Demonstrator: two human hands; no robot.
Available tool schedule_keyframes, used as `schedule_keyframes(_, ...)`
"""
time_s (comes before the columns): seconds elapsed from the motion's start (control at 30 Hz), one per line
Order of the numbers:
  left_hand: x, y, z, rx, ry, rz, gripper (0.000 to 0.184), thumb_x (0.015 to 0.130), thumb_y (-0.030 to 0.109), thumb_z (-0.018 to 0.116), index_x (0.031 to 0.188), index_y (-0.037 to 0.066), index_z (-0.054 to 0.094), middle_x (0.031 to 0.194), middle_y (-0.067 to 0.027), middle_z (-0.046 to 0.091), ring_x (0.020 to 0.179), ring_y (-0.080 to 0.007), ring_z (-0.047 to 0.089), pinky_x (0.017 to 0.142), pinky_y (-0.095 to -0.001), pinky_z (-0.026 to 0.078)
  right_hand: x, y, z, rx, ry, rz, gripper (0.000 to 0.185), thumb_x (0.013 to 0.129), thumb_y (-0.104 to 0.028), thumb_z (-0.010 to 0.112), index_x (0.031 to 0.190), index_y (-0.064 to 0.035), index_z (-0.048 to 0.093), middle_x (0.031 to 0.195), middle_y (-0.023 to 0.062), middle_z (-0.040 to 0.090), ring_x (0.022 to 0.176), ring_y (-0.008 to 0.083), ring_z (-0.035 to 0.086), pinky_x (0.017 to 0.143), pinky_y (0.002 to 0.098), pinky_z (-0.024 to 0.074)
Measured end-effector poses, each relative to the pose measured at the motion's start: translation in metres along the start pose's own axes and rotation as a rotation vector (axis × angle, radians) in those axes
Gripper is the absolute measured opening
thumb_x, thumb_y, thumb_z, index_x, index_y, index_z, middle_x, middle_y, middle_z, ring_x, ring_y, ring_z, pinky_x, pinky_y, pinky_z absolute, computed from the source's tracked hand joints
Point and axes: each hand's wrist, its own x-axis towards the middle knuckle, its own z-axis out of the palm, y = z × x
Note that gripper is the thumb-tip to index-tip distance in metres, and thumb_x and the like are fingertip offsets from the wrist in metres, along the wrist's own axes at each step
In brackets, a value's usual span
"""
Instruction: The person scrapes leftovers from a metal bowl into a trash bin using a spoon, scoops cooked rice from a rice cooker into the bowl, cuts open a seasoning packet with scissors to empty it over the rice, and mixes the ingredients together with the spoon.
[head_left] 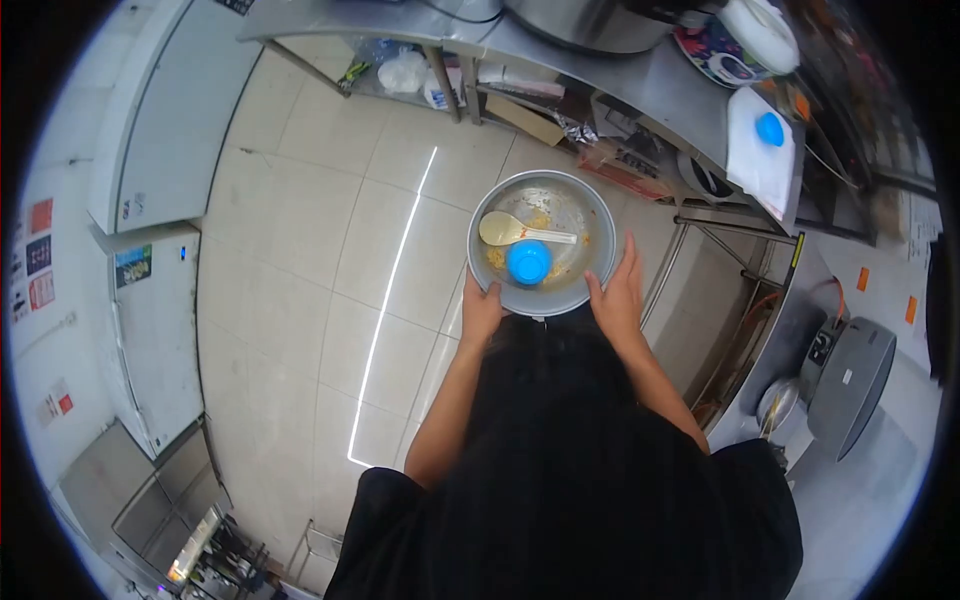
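Pale tiles cover the floor, a bright streak of light crossing them. On the left side of the view stand two white cabinets, an upper one and a lower one. Along the far side runs a steel bench with a large pot, a white cloth and a small blue piece on the cloth. Boxes and bags crowd the shelf beneath it. A grey machine stands at the right.

Above the floor, in front of the person's black clothing, is a round metal pan, held between both hands. The left hand grips its near left side, thumb at the rim; its other fingers are mostly hidden. The right hand presses the near right side, fingers stretched along the outer wall. Inside the pan lie a pale spoon, a blue cup just beside it, and yellowish bits.
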Motion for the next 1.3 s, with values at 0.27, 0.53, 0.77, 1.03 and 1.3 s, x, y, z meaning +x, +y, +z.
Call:
schedule_keyframes(0.27,0.019,0.049,0.052,0.119,-0.273,0.066,0.045,0.090,-0.003,0.045,0.134,0.004,0.038,0.119,-0.0179,0.056,0.094,-0.0278,0.067,0.057,-0.0331,0.064,0.058,0.020,0.050,-0.595,-0.333,-0.580,0.036,0.082,-0.014,0.060,0.118,-0.0173,0.062,0.128,0.0213,0.051,0.107,0.0381,0.058,0.082,0.0473,0.0518)
schedule_keyframes(0.53,0.073,0.072,0.137,0.215,-0.358,-0.070,0.042,0.091,0.001,0.047,0.133,0.002,0.040,0.120,-0.0183,0.056,0.095,-0.0299,0.066,0.061,-0.0383,0.064,0.115,0.024,-0.073,-0.399,-0.171,-0.471,0.040,0.079,-0.012,0.064,0.118,-0.0056,0.057,0.114,0.0192,0.053,0.094,0.0373,0.064,0.072,0.0439,0.0569)
schedule_keyframes(0.77,0.083,0.114,0.206,0.346,-0.319,-0.100,0.045,0.093,0.005,0.048,0.137,0.003,0.039,0.119,-0.0174,0.059,0.094,-0.0280,0.067,0.062,-0.0356,0.063,0.177,0.107,-0.149,-0.306,-0.496,-0.305,0.054,0.076,-0.010,0.071,0.125,-0.0039,0.050,0.115,0.0206,0.053,0.099,0.0369,0.062,0.078,0.0458,0.0546)
schedule_keyframes(1.03,0.094,0.108,0.243,0.464,-0.180,0.104,0.048,0.091,-0.001,0.048,0.137,0.002,0.037,0.117,-0.0191,0.059,0.094,-0.0290,0.067,0.067,-0.0353,0.063,0.262,0.113,-0.154,-0.156,-0.783,-0.370,0.046,0.077,-0.013,0.073,0.119,-0.0047,0.056,0.111,0.0171,0.058,0.097,0.0402,0.062,0.081,0.0470,0.0523)
schedule_keyframes(1.3,0.080,0.147,0.271,0.230,-0.038,-0.206,0.052,0.091,-0.003,0.043,0.141,0.003,0.033,0.123,-0.0228,0.056,0.098,-0.0345,0.066,0.062,-0.0367,0.064,0.267,0.110,-0.123,-0.370,-0.683,-0.360,0.049,0.076,-0.025,0.076,0.115,-0.0014,0.055,0.103,0.0207,0.060,0.095,0.0386,0.063,0.074,0.0460,0.0546)
